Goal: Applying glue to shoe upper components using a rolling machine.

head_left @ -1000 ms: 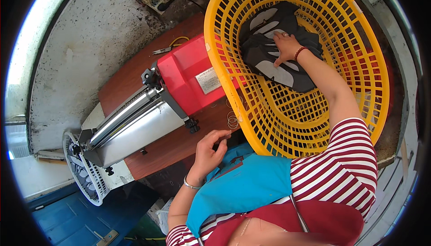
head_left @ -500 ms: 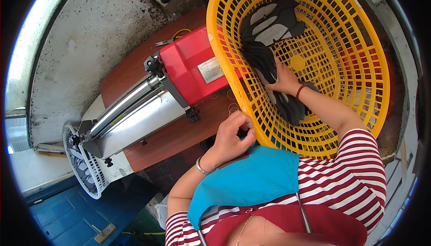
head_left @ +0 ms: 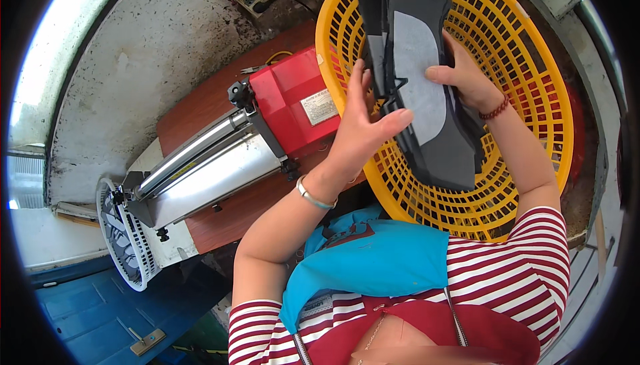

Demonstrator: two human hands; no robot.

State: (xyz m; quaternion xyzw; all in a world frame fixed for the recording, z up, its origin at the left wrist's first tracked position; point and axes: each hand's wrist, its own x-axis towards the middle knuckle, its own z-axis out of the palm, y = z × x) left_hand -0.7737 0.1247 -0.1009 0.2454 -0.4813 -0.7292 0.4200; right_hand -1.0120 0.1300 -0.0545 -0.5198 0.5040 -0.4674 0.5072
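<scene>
The stack of dark pieces with pale grey patches (head_left: 420, 102) is between the hands, upper end tilted away from the body. The right hand (head_left: 470, 77) clasps its right edge, thumb laid on the top patch; the left hand (head_left: 360, 125) is spread at the left edge, thumb and fingers apart, its pressure impossible to tell. Good handling probably means even support from both sides, since the loose left layers could slip or fan out. Beneath the hands, the yellow basket (head_left: 325, 38) would catch strays. Left of them, the red roller machine (head_left: 287, 92) on the counter (head_left: 227, 225) is best kept clear of elbows.
</scene>
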